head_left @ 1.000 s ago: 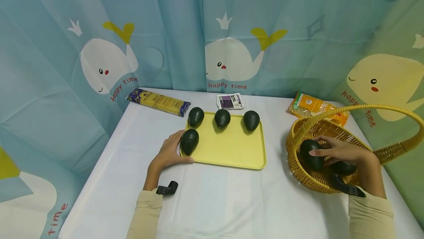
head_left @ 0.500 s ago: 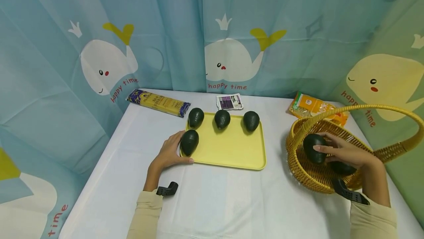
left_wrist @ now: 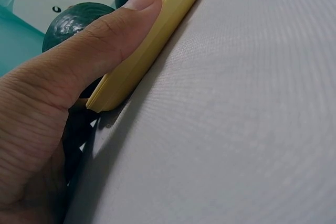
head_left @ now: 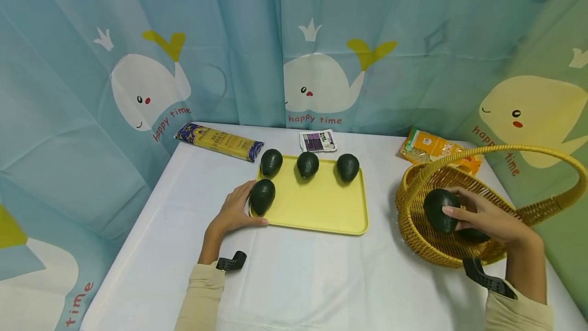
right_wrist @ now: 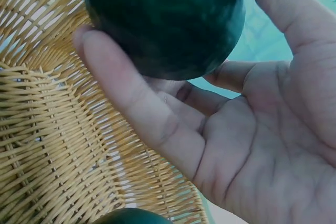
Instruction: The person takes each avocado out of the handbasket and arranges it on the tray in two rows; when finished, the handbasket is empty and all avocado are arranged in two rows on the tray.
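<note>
My right hand (head_left: 487, 216) grips a dark green avocado (head_left: 440, 212) over the wicker basket (head_left: 406, 219), thumb on the near side. In the right wrist view the fingers curl under this avocado (right_wrist: 163, 19). A second avocado (head_left: 473, 235) lies in the basket, partly hidden by the hand. On the left, my left hand (head_left: 235, 209) holds the corner of a yellow tray (head_left: 321, 208), its thumb (left_wrist: 100, 43) along the front edge. Beside those fingers sits an avocado (head_left: 262, 197). Along the tray's back are three more: left (head_left: 271, 162), middle (head_left: 308, 164) and right (head_left: 348, 168).
Behind the tray lie a long yellow-and-blue packet (head_left: 220, 141) and a small purple-and-white packet (head_left: 318, 141). An orange bag (head_left: 427, 147) lies behind the basket. The basket's tall handle (head_left: 519, 148) arches over the right side. A whale-print curtain (head_left: 248, 40) encloses the white table.
My right hand has raised the avocado from the basket's bottom and drawn it slightly to the right. The left hand and the tray have stayed put.
</note>
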Tool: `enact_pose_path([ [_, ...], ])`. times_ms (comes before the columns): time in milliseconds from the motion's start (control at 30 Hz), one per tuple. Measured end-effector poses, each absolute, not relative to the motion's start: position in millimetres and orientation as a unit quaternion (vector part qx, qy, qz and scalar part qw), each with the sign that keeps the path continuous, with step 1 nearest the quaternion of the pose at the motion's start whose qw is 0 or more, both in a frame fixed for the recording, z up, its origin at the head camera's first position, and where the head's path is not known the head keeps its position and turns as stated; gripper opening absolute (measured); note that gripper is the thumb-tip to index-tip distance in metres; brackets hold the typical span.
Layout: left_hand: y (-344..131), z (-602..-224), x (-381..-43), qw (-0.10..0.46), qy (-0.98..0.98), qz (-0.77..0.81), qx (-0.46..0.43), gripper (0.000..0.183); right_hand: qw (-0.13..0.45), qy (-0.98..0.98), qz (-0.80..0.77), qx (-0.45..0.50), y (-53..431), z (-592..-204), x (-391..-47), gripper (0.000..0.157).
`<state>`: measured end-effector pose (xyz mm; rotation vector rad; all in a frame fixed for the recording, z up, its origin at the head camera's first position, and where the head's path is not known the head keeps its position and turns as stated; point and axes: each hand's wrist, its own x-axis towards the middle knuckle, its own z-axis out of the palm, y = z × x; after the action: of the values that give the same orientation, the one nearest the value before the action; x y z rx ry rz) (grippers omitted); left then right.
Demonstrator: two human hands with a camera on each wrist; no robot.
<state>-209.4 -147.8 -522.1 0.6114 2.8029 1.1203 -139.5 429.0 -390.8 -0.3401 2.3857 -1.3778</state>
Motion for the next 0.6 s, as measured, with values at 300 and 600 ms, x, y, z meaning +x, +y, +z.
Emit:
enact_pose_path([
  [300, -148.2, -521.6, -209.7, 0.033, 0.910, 0.362, 0.199, 0.119, 0.152, 0.848, -0.484, -0.151, 420.8, -385.3, -129.1, 0.034],
  [600, -147.2, -521.4, -208.9, 0.033, 0.912, 0.360, 0.196, 0.120, 0.130, 0.846, -0.472, -0.210, 403.8, -375.2, -117.4, 0.050],
])
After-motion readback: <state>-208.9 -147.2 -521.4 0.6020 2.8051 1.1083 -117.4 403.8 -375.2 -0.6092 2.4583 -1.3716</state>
